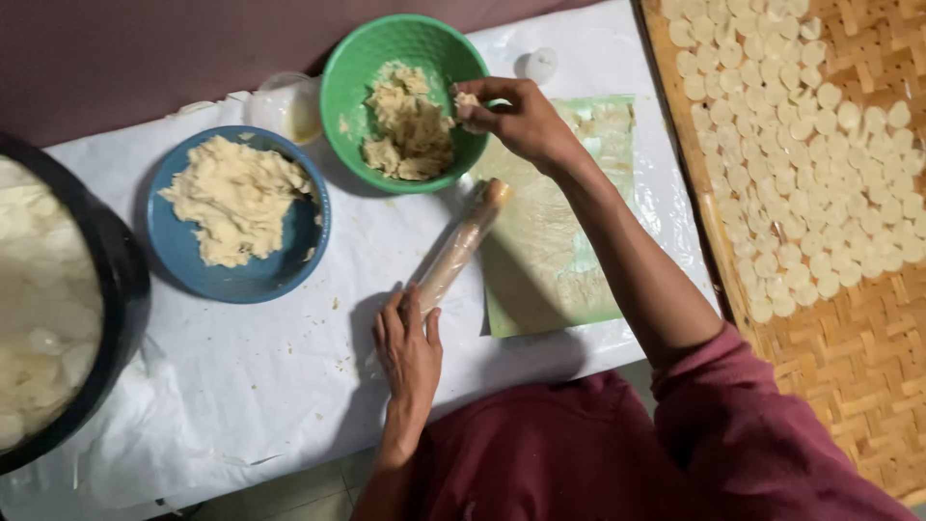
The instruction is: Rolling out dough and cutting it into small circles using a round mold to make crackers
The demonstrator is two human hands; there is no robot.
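Right hand [516, 118] is pinching a dough lump [467, 98] over the green bowl [352, 68] at twelve o'clock; left hand [407, 340] is gripping the roller [461, 245]. Tray [849, 357] at three o'clock is filling with discs [801, 145], dough remaining

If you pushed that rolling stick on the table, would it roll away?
Probably yes. The rolling pin is round and lies on a flat white sheet, so a sideways push would likely roll it. The left hand on its end seems to steady it. Its plastic wrap may be slippery.

Home kitchen: dough bowls [236, 207], rolling pin [461, 246], woven tray [858, 357].
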